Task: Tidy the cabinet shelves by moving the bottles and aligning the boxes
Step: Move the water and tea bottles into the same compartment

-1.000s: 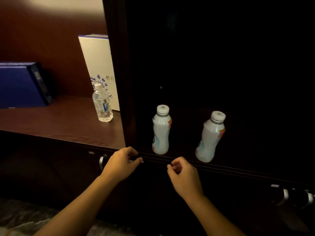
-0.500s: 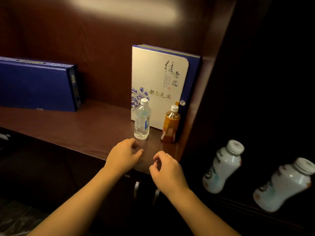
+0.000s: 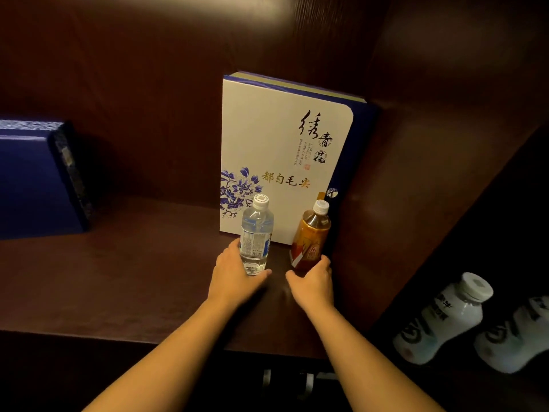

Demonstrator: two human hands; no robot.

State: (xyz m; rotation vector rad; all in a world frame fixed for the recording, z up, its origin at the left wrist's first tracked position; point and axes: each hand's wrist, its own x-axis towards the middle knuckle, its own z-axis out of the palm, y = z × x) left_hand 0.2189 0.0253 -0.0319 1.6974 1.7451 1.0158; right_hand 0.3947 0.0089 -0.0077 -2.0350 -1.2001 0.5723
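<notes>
Two bottles stand at the centre of this moment, each with a hand closing round its base. The left hand (image 3: pixel 236 275) curls about the foot of the clear water bottle (image 3: pixel 256 234), thumb on the near side and fingers wrapping behind it; the right hand (image 3: pixel 313 278) cups the lower part of the amber tea bottle (image 3: pixel 312 237) in the same manner. Both bottles are upright on the dark wooden shelf (image 3: pixel 133 278), just in front of the white tea gift box (image 3: pixel 279 162), which stands on end at twelve o'clock from the hands against the right wall of the compartment. A blue box (image 3: pixel 35 179) lies well apart at nine o'clock, turned at an angle to the back panel. Down at four o'clock, in the next compartment, two white drink bottles (image 3: pixel 442 319) stand side by side. The step in hand looks like the bottle-moving part of the task, with the grasp just made and no lift yet evident. Next comes a firm squeeze and a straight lift clear of the white box, so neither bottle knocks it, before carrying them off; aligning the boxes appears still undone.
</notes>
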